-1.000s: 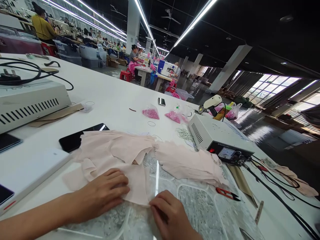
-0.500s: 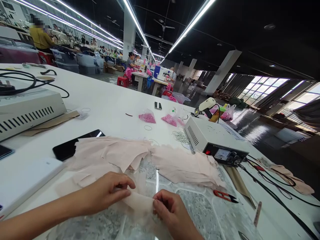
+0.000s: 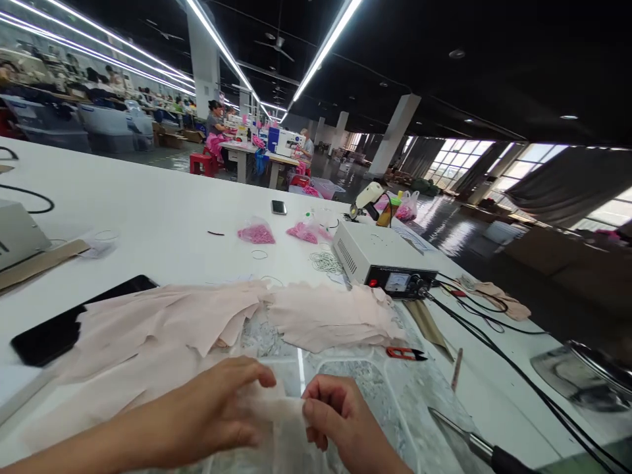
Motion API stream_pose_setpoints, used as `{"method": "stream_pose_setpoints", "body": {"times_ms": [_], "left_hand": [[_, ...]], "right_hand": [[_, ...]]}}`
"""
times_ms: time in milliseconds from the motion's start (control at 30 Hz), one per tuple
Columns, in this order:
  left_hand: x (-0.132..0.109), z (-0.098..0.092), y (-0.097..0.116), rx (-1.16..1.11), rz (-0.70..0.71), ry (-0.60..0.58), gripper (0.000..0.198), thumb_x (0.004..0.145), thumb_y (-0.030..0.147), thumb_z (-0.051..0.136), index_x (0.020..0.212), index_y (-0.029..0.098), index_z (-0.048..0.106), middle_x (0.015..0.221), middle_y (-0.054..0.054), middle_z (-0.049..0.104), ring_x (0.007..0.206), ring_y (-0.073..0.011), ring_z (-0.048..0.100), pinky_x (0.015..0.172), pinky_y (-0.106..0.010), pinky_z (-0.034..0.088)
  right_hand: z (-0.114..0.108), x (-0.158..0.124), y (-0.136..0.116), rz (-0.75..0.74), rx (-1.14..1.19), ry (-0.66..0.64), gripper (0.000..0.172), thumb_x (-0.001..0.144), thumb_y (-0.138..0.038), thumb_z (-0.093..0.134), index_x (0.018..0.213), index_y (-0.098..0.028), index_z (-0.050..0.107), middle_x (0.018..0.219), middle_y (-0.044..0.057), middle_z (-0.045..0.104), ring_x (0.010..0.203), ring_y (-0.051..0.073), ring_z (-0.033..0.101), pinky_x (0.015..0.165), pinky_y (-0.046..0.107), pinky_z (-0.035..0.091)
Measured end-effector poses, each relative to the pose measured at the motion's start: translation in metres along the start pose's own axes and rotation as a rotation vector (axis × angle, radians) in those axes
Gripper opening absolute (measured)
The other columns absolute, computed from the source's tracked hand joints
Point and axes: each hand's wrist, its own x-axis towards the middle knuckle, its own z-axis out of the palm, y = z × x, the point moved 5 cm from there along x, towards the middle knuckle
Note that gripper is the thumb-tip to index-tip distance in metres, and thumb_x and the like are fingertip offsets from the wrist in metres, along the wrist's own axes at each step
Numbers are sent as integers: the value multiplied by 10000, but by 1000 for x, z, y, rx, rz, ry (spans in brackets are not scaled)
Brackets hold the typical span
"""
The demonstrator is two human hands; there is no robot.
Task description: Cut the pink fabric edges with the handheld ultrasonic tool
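Observation:
My right hand (image 3: 340, 418) pinches the end of a thin, sheer pale fabric piece (image 3: 286, 409) between thumb and fingers. To its left, my left hand (image 3: 217, 401) is spread, thumb and fingers apart around the fabric's other side; motion blurs it, and no grip shows there. Both hands are above a grey marbled mat (image 3: 365, 375). Beyond them lie a left pile of pale pink fabric pieces (image 3: 168, 319) and a right pile of pale pink fabric pieces (image 3: 330, 316). Red-handled thread snips (image 3: 405, 353) rest on the mat beside the right pile.
A grey power box (image 3: 385, 253) with a dial and cables stands at right. Near it is a metal rod tool with a black handle (image 3: 474, 441). Pink-filled bags (image 3: 257, 232), a small silver device (image 3: 279, 207) and a black flat object (image 3: 37, 336) lie on the white table.
My left hand has opened from its pinch on the fabric, thumb and fingers spreading. My right hand keeps its pinch. The view has turned right, bringing the rod tool into fuller view.

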Motion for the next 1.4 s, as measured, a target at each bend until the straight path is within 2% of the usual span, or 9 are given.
{"method": "stream_pose_setpoints", "body": {"times_ms": [67, 167, 367, 500, 667, 767, 933, 1133, 1400], "left_hand": [[11, 5, 4, 56, 10, -75, 159, 853, 292, 537, 942, 216, 646, 886, -14, 663, 803, -190, 621, 676, -235, 465], [38, 6, 12, 95, 54, -187, 271, 943, 357, 449, 795, 204, 617, 656, 31, 579, 597, -143, 564, 517, -189, 403], [101, 33, 23, 341, 240, -212, 267, 932, 265, 480, 700, 205, 598, 679, 5, 594, 557, -154, 564, 512, -222, 392], [102, 57, 27, 449, 424, -95, 307, 965, 152, 368, 961, 222, 666, 970, -89, 638, 809, -226, 634, 721, -318, 486], [70, 66, 48, 566, 831, -30, 574, 910, 12, 382, 1414, 266, 486, 1158, -62, 695, 1003, -215, 654, 901, -298, 527], [65, 70, 48, 623, 811, -53, 663, 892, 3, 396, 1505, 256, 392, 1193, -52, 708, 1048, -213, 664, 962, -298, 527], [62, 76, 39, 674, 787, -76, 667, 898, 37, 404, 1531, 247, 374, 1230, -46, 704, 1067, -216, 666, 997, -306, 520], [59, 78, 40, 704, 791, -73, 534, 920, 73, 437, 1441, 175, 495, 1201, -80, 705, 1046, -220, 657, 1021, -293, 487], [58, 78, 56, 665, 808, 5, 521, 876, 8, 436, 1363, 160, 542, 1137, -86, 702, 996, -223, 650, 940, -296, 520]], "right_hand": [[-8, -10, -1, 8, 27, 36, 374, 691, -539, 678, 637, -196, 541, 475, -48, 514, 402, 64, 370, 443, 225, 292], [-26, -26, 4, 35, 67, 107, 403, 678, -592, 642, 639, -212, 517, 440, -59, 490, 345, 60, 338, 389, 221, 266], [-76, -63, 23, 34, -301, 433, 215, 746, -388, 583, 638, -202, 573, 521, -15, 557, 455, 109, 443, 469, 248, 363], [-120, -113, 44, -100, -463, 760, 199, 781, -344, 626, 853, -193, 734, 804, 78, 734, 667, 200, 647, 636, 319, 508], [-171, -196, 101, 32, -32, 1332, 351, 672, -502, 799, 833, -195, 744, 744, 94, 754, 688, 303, 705, 684, 446, 580], [-175, -207, 100, -191, 94, 1453, 662, 720, -427, 804, 1330, -355, 558, 1235, 52, 705, 1078, 315, 683, 952, 529, 528], [-173, -182, 66, -713, 318, 1498, 493, 732, -370, 771, 1202, -297, 643, 1179, 25, 647, 1071, 259, 646, 1046, 505, 449], [-188, -162, 44, -894, 560, 1527, 204, 711, -323, 591, 857, -211, 682, 864, 7, 589, 601, 131, 528, 561, 306, 472], [-145, -118, -7, -850, 432, 978, 226, 798, -444, 567, 869, -240, 634, 756, -20, 479, 478, 106, 454, 445, 284, 414]]}}
